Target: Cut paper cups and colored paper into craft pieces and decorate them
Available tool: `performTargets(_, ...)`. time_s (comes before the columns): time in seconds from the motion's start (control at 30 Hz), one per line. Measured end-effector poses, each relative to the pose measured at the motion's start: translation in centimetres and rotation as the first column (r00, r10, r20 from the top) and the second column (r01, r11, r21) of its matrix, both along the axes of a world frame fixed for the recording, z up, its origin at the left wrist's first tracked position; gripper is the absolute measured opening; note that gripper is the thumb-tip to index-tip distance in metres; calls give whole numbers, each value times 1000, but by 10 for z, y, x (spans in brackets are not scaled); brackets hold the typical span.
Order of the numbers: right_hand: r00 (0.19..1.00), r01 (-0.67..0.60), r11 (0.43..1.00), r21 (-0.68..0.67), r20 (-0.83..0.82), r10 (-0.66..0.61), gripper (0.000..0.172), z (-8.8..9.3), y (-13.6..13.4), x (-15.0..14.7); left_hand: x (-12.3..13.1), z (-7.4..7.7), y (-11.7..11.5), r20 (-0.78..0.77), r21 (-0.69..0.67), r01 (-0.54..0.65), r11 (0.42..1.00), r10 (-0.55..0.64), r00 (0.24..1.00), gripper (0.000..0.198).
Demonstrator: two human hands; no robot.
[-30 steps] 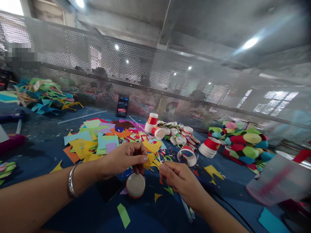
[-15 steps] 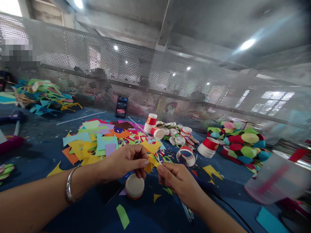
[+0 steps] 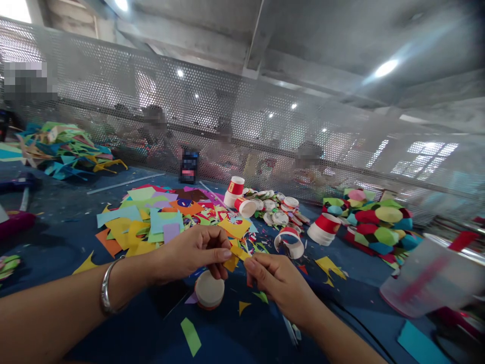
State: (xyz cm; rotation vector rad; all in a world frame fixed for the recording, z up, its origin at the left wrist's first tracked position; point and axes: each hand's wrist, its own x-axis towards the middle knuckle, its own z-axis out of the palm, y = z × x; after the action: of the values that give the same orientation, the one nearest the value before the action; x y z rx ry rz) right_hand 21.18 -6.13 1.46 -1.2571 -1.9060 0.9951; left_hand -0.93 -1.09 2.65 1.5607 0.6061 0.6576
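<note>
Between my hands is a small piece of yellow paper (image 3: 238, 254), bent or folded. My left hand (image 3: 206, 250) pinches its left side with thumb and fingers. The right end is gripped by the thumb and forefinger of my right hand (image 3: 269, 277). Just below my left fingers stands a small white paper cup piece (image 3: 209, 290), pale round face up. A green paper strip (image 3: 190, 336) and a small yellow scrap (image 3: 243, 307) lie nearer to me on the blue table.
Coloured paper pieces (image 3: 129, 227) heap beyond my left hand. Red and white paper cups (image 3: 325, 229) and a cut cup ring (image 3: 289, 243) stand beyond my right. A translucent container (image 3: 424, 283) is at right. Behind runs a perforated metal screen (image 3: 212, 101), a phone (image 3: 189, 166) before it.
Almost nothing differs. Both hands keep hold of the yellow paper in the same place, and the whole view has shifted very slightly.
</note>
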Motion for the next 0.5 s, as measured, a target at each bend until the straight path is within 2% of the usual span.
performTargets(0.3,999,1,999,54,51,-4,50,2,0,0,-1,1,0,-17,-37,-5,999,5,1000,27)
performTargets(0.5,1000,11,1000,-23,-20,-12,48,-1,1,1,-3,-3,5,4,-59,-54,997,54,999,24)
